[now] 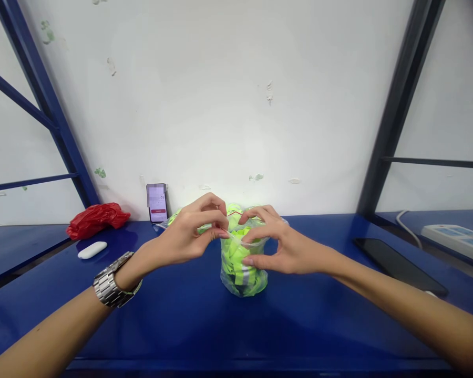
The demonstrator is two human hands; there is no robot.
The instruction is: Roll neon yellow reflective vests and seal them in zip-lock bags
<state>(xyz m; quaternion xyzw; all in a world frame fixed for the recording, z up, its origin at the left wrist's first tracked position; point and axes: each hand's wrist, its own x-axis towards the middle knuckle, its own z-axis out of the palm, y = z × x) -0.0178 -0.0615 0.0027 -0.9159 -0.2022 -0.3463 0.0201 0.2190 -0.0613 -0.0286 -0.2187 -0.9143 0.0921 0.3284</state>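
- While our left hand point(193, 229) pinches, with a narrow grip, the clear plastic bag point(243, 286) upright on the table point(161, 315), its fingers partly cover the bag's rim.
- Our right hand point(278, 239) curls alongside, thumb and forefinger apart; whether it holds the bag we cannot tell.
- Fluorescent reflective fabric point(236, 254) inside shows unclear folds; similar bundles point(233, 209) behind are mostly hidden.

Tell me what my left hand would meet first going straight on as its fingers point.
The clear plastic bag holding neon-yellow fabric; the left hand pinches its edge. Across the bag's mouth, the right hand seems next in line, though depth is unclear.
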